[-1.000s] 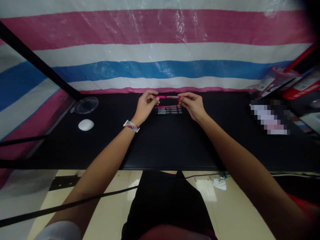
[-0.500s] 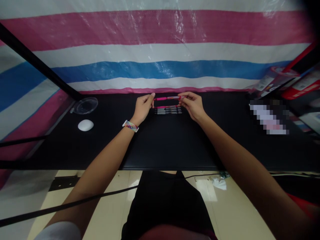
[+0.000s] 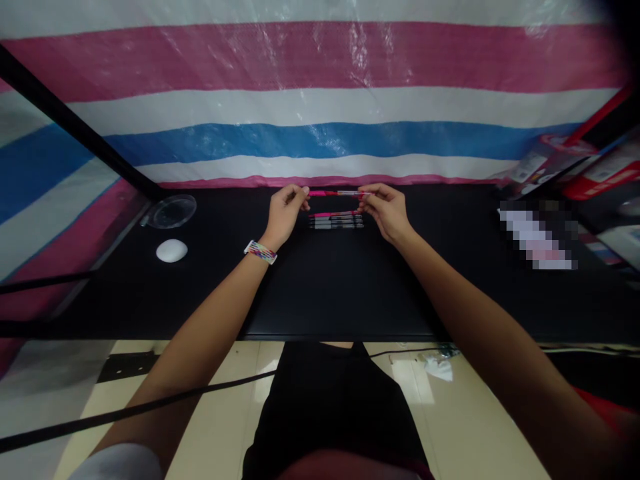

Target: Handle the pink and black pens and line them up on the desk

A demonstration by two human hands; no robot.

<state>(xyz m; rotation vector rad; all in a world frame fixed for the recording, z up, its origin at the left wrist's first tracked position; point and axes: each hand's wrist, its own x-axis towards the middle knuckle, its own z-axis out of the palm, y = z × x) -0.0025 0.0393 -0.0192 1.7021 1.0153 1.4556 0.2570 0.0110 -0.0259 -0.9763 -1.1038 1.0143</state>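
A pink and red pen (image 3: 332, 193) is stretched level between my two hands near the back of the black table. My left hand (image 3: 285, 215), with a multicoloured band on its wrist, pinches the pen's left end. The other end is gripped by the thumb and fingers of my right hand (image 3: 386, 210). Just below, on the tabletop, lies a row of several pens (image 3: 336, 222) side by side, the rearmost one pink and the others grey and dark. Their right ends lie close to my right fingertips.
On the left of the black table (image 3: 340, 287) are a white rounded object (image 3: 172, 251) and a clear round lid-like item (image 3: 173, 211). A clear container with red (image 3: 545, 160) stands at the back right, near a blurred-out flat item (image 3: 537, 237). Striped sheeting (image 3: 320, 140) hangs behind.
The held pen has been raised very slightly away from the row, its left end a little higher. Both hands keep their pinch and almost the same place.
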